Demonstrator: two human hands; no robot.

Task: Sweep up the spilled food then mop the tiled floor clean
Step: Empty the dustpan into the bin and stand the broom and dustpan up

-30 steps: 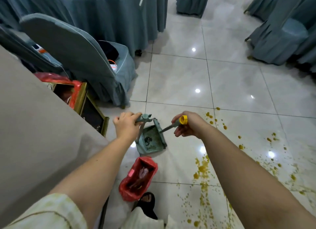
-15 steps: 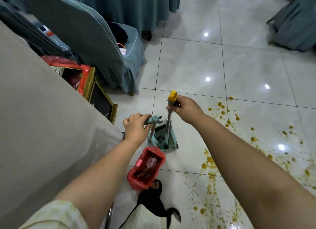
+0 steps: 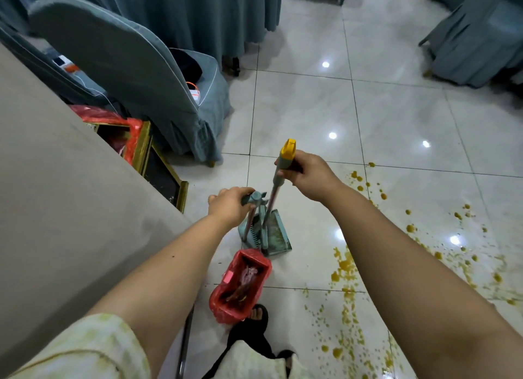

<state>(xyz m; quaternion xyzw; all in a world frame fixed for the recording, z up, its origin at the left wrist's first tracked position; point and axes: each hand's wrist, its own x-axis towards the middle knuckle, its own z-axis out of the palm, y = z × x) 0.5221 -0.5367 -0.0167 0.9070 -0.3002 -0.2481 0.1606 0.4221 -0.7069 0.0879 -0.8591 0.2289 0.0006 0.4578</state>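
The step in hand looks like parting the broom from its dustpan (image 3: 278,234) before any sweeping starts. The left hand (image 3: 229,206) is closed around the dustpan handle (image 3: 252,199), and the right hand (image 3: 307,175) grips the broom handle (image 3: 274,194) just below its yellow cap (image 3: 288,149). The broom's lower end sits inside the pan, which rests on the tiled floor (image 3: 311,110) just beyond a small bin with a red liner (image 3: 240,285).

To do this well, I would hold the pan steady with the left hand and draw the broom straight up and clear, so the pan does not tip or drag. The spilled food (image 3: 343,268), yellow-brown blobs and splashes, lies to the right and near right of the pan, reaching well towards the right edge. The pan's open lip is best set down at the near edge of that mess, and the sweep worked inwards from the scattered far drops with short strokes, since the wet bits are likely to smear. The sandalled foot (image 3: 256,316) stands close to the splashes and should keep off them.

Compared with a second ago, the broom handle has swung from a low slant towards the right up to nearly vertical, and the right hand sits higher. The left hand keeps the same grip on the dustpan handle.
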